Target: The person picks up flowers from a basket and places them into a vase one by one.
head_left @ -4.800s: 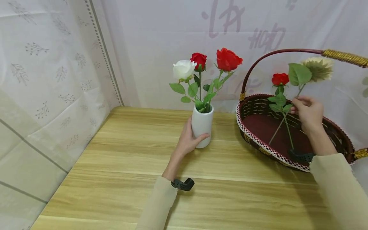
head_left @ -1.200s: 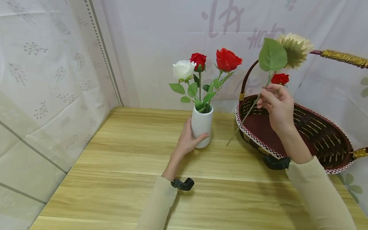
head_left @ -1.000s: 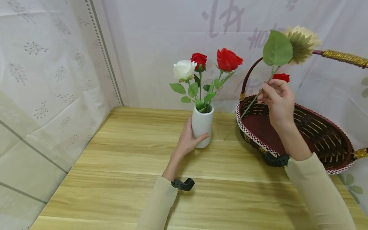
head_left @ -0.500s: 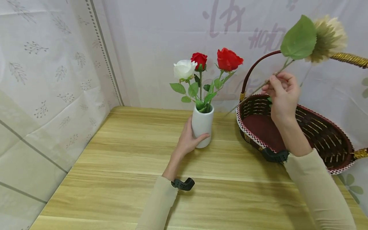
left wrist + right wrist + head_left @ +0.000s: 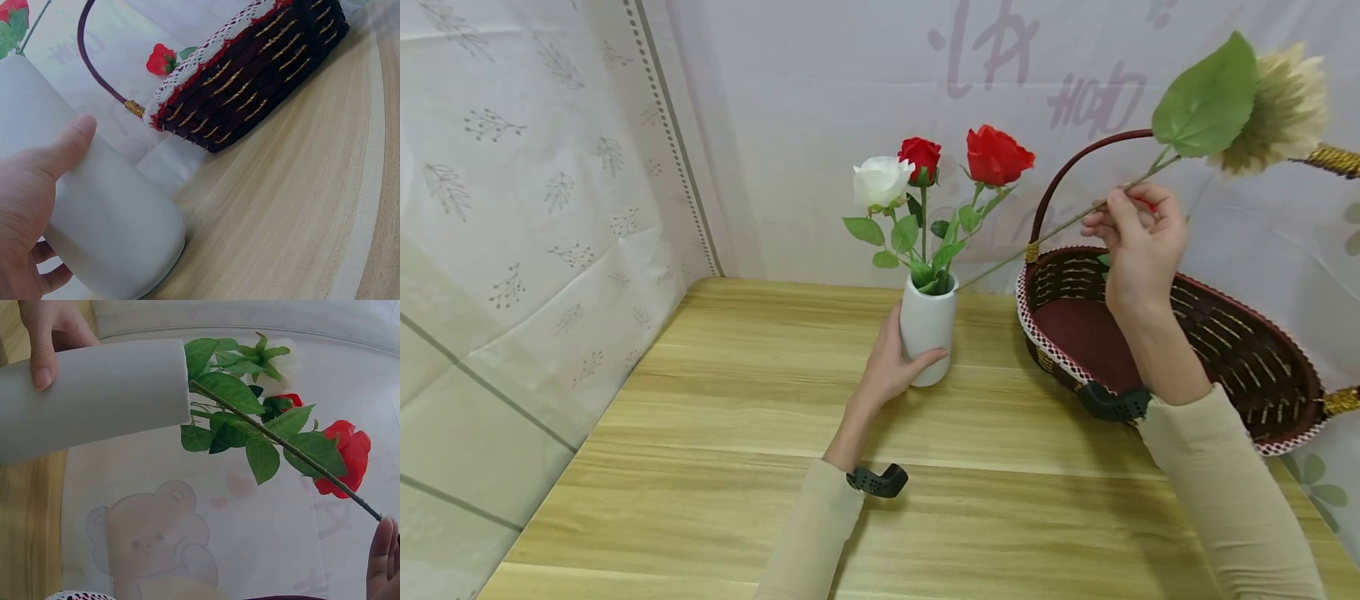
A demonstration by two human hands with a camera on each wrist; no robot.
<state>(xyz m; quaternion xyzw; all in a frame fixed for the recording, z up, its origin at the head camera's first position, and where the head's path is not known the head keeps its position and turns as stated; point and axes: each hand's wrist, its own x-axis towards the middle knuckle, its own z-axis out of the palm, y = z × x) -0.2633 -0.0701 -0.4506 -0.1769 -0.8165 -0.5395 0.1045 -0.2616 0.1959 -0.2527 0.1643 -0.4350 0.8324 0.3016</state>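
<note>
My left hand grips a white vase standing on the table, thumb across its near side. In the vase are a white rose, a small red rose and a larger red rose. Above the basket, my right hand pinches the stem of a cream, many-petalled flower with one big leaf. That stem slants down leftward. In the right wrist view its cut end is at the vase's mouth; whether they touch I cannot tell.
A dark woven basket with lace trim and an arched handle stands on the right. One more red rose shows above its rim in the left wrist view, mostly hidden by my right hand in the head view. Patterned cloth hangs behind the table.
My right hand has lifted the cream flower out from the basket. Its bloom has tilted up and right while the stem's end has swung left to the vase. The left hand keeps its hold.
</note>
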